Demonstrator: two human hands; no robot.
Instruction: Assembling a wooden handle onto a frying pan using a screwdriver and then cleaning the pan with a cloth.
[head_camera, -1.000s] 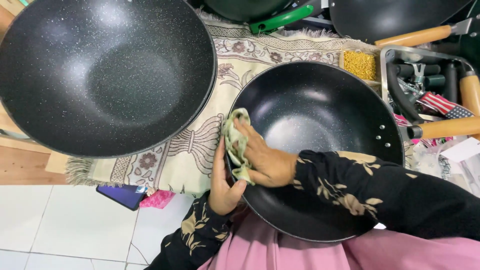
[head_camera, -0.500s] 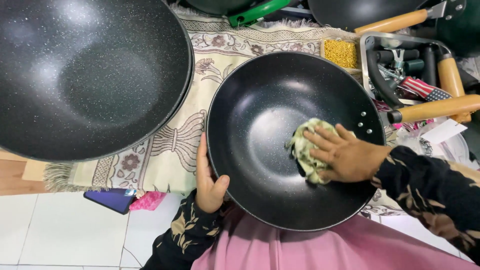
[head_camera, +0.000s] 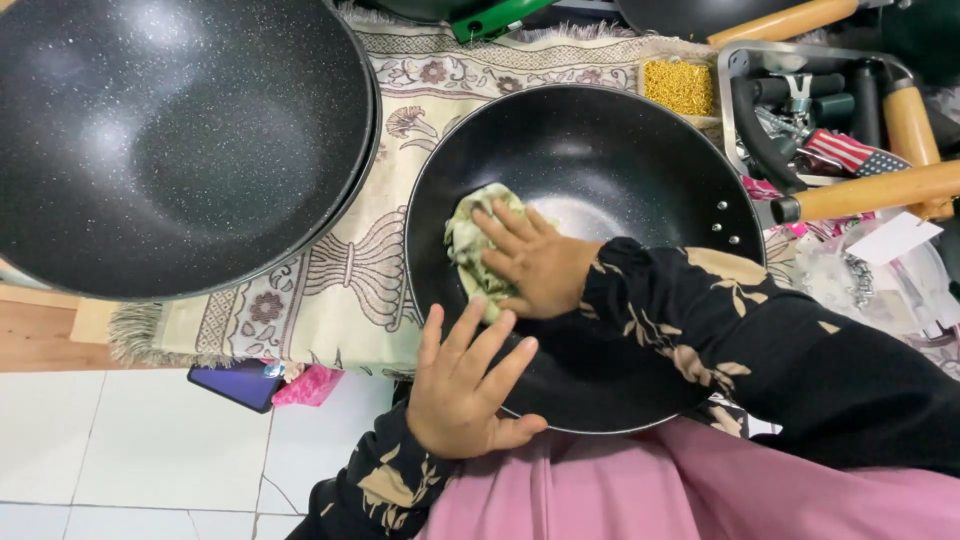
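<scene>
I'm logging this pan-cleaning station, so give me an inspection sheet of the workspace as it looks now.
Surface: patterned fringed cloth over white floor tiles.
Job's things: black wok with wooden handle; pale green rag inside it.
Clutter: larger speckled wok at left; tray of tools; yellow scourer; dark blue flat object by the fringe.
Hands: right hand presses the rag; left hand steadies the near rim.
Cables: nothing seen.
Surroundings: more pans at the top edge.

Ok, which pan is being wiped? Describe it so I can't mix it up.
On the patterned cloth lie two black woks. It is the smaller, smooth one at right, with a wooden handle, the right hand pressing a green rag inside it; the wok beside it is bigger and speckled.
</scene>
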